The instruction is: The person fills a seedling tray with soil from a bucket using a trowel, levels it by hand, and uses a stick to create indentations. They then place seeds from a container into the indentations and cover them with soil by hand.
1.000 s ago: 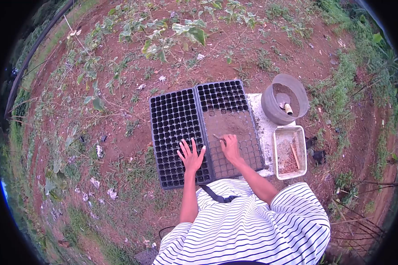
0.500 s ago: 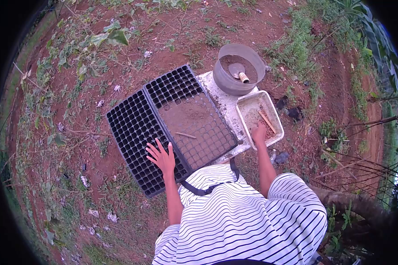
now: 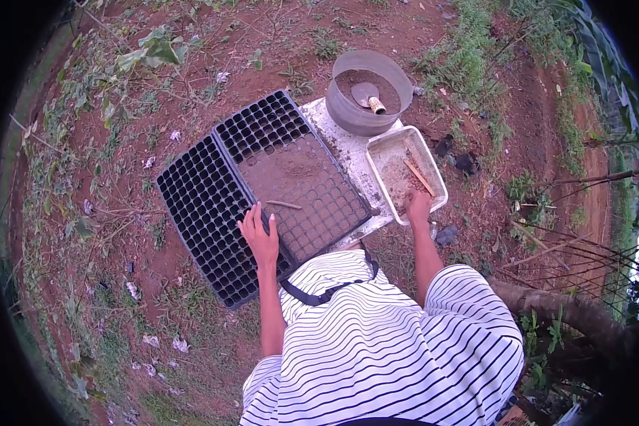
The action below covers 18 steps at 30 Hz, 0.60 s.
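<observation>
My left hand [image 3: 261, 240] is open over the seam between two black seedling trays, fingers a little apart and pointing away from me. The left tray [image 3: 199, 206] has bare cells. Brown soil fills most of the right tray [image 3: 302, 177], with unfilled cells at its far end. A short stick [image 3: 284, 204] lies on that soil, just beyond my left fingertips. My right hand [image 3: 417, 204] reaches into the near end of a white plastic basket [image 3: 385, 181]. Its fingers are pinched together; what they hold is hidden. Small brown bits and a flat wooden stick [image 3: 420, 177] lie in the basket.
A grey round tub [image 3: 362, 126] of soil with a trowel [image 3: 366, 95] in it stands beyond the basket. Tub, basket and right tray rest on a whitish, soil-smeared board [image 3: 348, 153]. Leafy plants grow at the far left; a thick branch [image 3: 547, 305] lies at right.
The whole view has shifted slightly. My left hand has moved right toward the short stick, its fingers closer together. My right hand has shifted a little toward the flat stick in the basket.
</observation>
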Each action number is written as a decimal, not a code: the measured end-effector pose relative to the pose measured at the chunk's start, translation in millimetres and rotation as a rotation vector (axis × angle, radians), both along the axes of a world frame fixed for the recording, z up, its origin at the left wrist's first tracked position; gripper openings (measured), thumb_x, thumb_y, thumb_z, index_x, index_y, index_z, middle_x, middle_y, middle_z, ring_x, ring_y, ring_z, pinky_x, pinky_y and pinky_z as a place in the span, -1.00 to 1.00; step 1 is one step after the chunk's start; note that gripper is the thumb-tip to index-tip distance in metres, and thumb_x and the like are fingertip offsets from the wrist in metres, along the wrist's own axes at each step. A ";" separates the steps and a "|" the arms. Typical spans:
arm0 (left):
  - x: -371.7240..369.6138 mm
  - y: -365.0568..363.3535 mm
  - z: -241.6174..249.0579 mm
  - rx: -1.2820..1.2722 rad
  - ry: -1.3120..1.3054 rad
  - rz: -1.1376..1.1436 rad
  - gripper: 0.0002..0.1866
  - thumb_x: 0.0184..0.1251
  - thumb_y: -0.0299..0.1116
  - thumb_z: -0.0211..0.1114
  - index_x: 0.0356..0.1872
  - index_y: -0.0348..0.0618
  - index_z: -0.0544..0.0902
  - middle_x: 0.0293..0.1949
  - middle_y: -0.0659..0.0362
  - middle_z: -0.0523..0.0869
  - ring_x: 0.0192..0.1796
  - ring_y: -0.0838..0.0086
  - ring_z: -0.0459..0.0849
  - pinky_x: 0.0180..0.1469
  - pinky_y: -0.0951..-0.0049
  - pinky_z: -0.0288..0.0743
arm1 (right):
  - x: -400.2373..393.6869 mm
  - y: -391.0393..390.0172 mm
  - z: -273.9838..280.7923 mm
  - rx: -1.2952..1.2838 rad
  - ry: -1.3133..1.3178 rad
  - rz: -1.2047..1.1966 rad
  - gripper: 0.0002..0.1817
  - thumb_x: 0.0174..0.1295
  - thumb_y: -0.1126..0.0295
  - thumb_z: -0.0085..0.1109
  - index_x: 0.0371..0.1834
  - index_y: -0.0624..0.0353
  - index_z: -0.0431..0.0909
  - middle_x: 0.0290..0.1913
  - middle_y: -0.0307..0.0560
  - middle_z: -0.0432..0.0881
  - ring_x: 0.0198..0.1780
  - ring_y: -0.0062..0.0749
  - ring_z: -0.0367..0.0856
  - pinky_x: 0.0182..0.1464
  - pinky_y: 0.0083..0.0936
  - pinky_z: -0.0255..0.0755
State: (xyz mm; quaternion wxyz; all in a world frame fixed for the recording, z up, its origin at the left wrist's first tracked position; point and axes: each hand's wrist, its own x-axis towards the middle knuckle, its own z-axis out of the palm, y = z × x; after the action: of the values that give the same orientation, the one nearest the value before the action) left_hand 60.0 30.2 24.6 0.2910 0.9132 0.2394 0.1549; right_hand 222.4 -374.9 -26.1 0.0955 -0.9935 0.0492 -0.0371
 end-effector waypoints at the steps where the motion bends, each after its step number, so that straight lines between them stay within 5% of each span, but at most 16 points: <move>1: 0.8 -1.3 2.2 -0.021 -0.004 -0.032 -0.50 0.43 -0.23 0.18 0.34 -0.10 0.41 0.26 0.02 0.44 0.39 0.15 0.31 0.52 -0.09 -0.13 | 2.4 -1.9 -0.9 0.013 0.004 0.063 -0.82 -0.04 0.45 0.28 -0.32 0.11 0.73 -0.39 0.02 0.73 -0.25 -0.05 0.69 -0.06 -0.20 0.51; 9: 4.4 -10.4 4.7 -0.013 -0.029 -0.153 -0.52 0.39 -0.29 0.21 0.31 -0.10 0.44 0.10 0.06 0.53 0.24 0.19 0.44 0.48 -0.08 -0.04 | 1.7 21.4 14.4 0.028 -0.044 0.202 -0.90 -0.02 0.43 0.34 -0.40 0.15 0.71 -0.43 -0.02 0.72 -0.33 -0.07 0.68 -0.11 -0.15 0.47; 11: 4.2 -12.0 5.4 -0.011 -0.039 -0.162 -0.52 0.38 -0.29 0.22 0.31 -0.09 0.45 0.07 0.06 0.54 0.23 0.19 0.44 0.48 -0.08 -0.04 | 1.7 20.3 17.4 0.039 0.093 0.151 -0.88 0.00 0.41 0.36 -0.39 0.14 0.69 -0.41 -0.02 0.70 -0.17 -0.05 0.66 0.00 -0.14 0.38; 13: 4.3 -13.5 5.6 -0.012 -0.054 -0.170 -0.52 0.37 -0.29 0.23 0.30 -0.09 0.46 0.06 0.06 0.54 0.22 0.19 0.45 0.48 -0.08 -0.05 | 0.7 19.8 20.4 0.023 0.145 0.104 -0.80 0.06 0.38 0.36 -0.24 0.10 0.63 -0.06 0.04 0.65 0.11 0.01 0.42 0.19 -0.08 0.21; 15: 3.7 -13.6 7.1 -0.012 -0.063 -0.176 -0.52 0.37 -0.29 0.23 0.30 -0.08 0.46 0.06 0.07 0.54 0.20 0.20 0.45 0.49 -0.08 -0.04 | -5.9 20.5 29.3 0.077 -0.086 0.003 -0.82 0.10 0.34 0.36 -0.24 0.05 0.62 0.13 0.10 0.54 0.28 0.01 0.31 0.28 -0.05 0.15; 17: 1.9 -13.9 4.5 -0.008 -0.066 -0.168 -0.50 0.36 -0.28 0.24 0.31 -0.07 0.46 0.05 0.07 0.54 0.19 0.20 0.46 0.49 -0.07 -0.04 | -9.7 22.6 30.4 -0.089 -0.276 -0.316 -0.81 0.13 0.27 0.35 -0.22 0.02 0.61 0.23 0.19 0.44 0.39 0.04 0.20 0.36 -0.01 0.08; 18: 1.3 -14.4 5.8 -0.026 -0.071 -0.159 -0.49 0.36 -0.27 0.25 0.32 -0.07 0.45 0.04 0.06 0.55 0.19 0.20 0.45 0.49 -0.06 -0.04 | -7.3 20.7 28.3 0.042 -0.313 -0.461 -0.80 0.15 0.25 0.35 -0.21 0.03 0.61 0.26 0.25 0.40 0.41 0.07 0.18 0.38 -0.02 0.08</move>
State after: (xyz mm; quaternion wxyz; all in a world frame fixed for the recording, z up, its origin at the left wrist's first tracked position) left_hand 61.3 15.8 30.4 0.3224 0.9195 0.1578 0.1604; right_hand 215.1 -354.2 2.2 0.1114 -0.9361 0.2594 -0.2099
